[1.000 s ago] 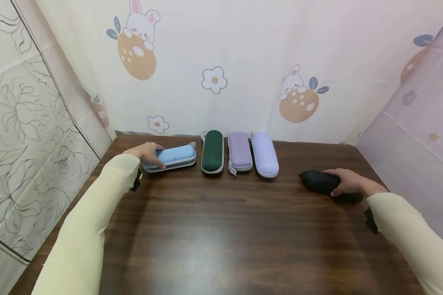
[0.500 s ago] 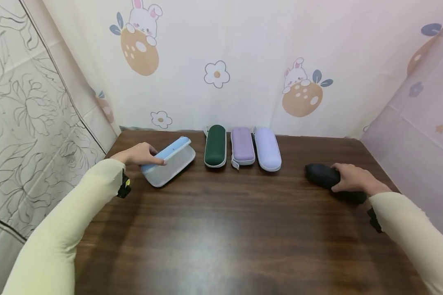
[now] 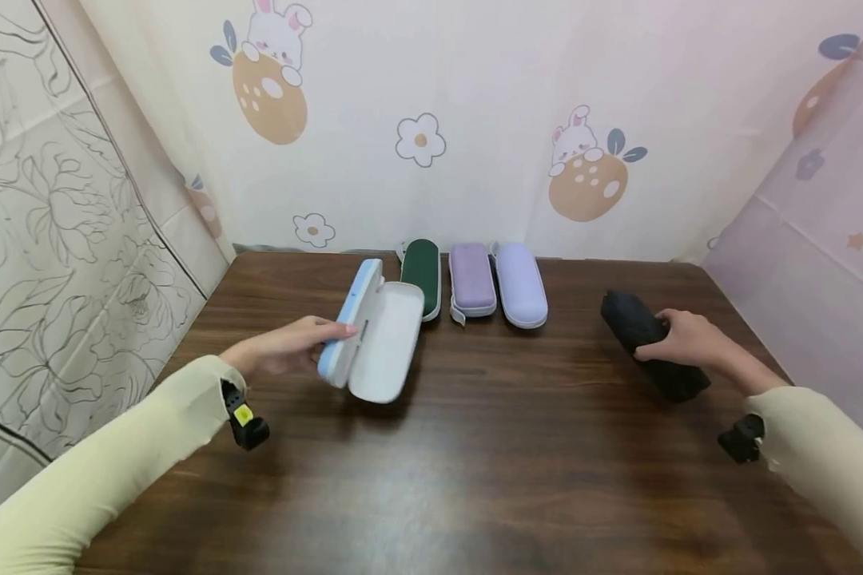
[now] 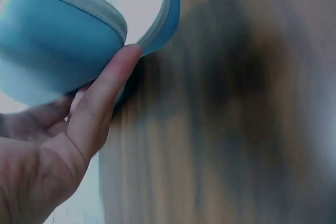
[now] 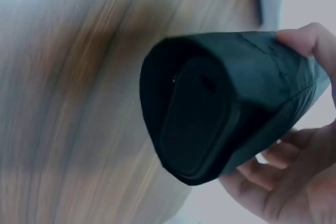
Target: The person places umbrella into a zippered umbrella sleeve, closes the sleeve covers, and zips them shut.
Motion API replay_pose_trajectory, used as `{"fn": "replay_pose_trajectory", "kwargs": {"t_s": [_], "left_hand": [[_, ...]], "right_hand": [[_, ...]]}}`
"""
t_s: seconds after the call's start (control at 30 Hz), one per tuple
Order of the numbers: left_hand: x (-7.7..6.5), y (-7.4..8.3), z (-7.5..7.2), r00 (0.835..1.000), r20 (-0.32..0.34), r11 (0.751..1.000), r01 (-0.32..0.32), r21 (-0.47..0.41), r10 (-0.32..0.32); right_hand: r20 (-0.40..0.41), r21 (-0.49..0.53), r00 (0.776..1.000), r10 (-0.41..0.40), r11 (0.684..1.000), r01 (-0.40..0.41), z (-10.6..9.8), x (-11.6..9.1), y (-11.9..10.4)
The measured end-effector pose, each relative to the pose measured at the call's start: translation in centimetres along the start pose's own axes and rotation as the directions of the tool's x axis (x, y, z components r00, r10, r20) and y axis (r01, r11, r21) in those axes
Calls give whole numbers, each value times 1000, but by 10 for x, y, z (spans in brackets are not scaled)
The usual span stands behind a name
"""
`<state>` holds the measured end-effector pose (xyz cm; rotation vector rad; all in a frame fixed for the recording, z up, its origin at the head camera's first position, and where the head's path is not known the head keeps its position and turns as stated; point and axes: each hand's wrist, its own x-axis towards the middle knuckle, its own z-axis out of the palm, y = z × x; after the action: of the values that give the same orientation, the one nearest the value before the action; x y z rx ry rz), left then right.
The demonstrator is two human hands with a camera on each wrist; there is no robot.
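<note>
My left hand (image 3: 288,343) holds a light blue glasses case (image 3: 351,307) above the table, thumb on its rim. The case is unzipped and spread open, its white inside facing right and up. In the left wrist view my thumb (image 4: 105,90) presses near the edge of one blue shell (image 4: 58,40). My right hand (image 3: 679,339) grips a black fabric sleeve (image 3: 647,343), tilted down to the right. The right wrist view looks into the sleeve's mouth, where a flat oblong black end (image 5: 194,116) shows; it resembles a folded umbrella. Fingers curl under the sleeve (image 5: 257,72).
Zipped cases stand in a row at the table's back: dark green (image 3: 421,271), partly behind the blue one, purple (image 3: 472,279) and lavender (image 3: 521,285). A patterned curtain (image 3: 475,160) hangs behind the brown table (image 3: 460,463).
The blue case has been lifted, opened wide and carried toward me and to the right. The black sleeve has been raised and turned so that its right end points more toward me.
</note>
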<state>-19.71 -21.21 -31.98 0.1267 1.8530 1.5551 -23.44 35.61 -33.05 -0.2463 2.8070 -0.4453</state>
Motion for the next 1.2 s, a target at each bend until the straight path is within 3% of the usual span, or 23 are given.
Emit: {"fn": "replay_pose_trajectory", "kwargs": {"t_s": [0.1,0.27,0.37,0.47,0.6,0.9,1.2], "left_hand": [[1,-2,27,999,31,994,0,-112,4],[9,-6,70,1000,22,961,27,-274,-22],[16,-8,90,999,-9,948,42,-315,-47],[23,-10,105,997,-32,940,60,-336,-75],[32,-11,119,996,-24,934,76,-349,-90],[53,-14,141,994,-3,921,100,-377,-109],[64,-16,149,990,-14,910,127,-395,-144]], "right_hand": [[34,63,999,23,998,-25,-2,-9,-14],[114,164,992,58,983,-76,-3,-20,-38],[190,268,980,64,957,-114,-3,-25,-53],[268,403,962,54,900,-163,-1,-27,-70],[336,508,941,31,835,-209,5,-28,-94],[430,590,903,9,754,-288,25,-17,-151],[467,574,883,43,745,-340,49,4,-188]]}}
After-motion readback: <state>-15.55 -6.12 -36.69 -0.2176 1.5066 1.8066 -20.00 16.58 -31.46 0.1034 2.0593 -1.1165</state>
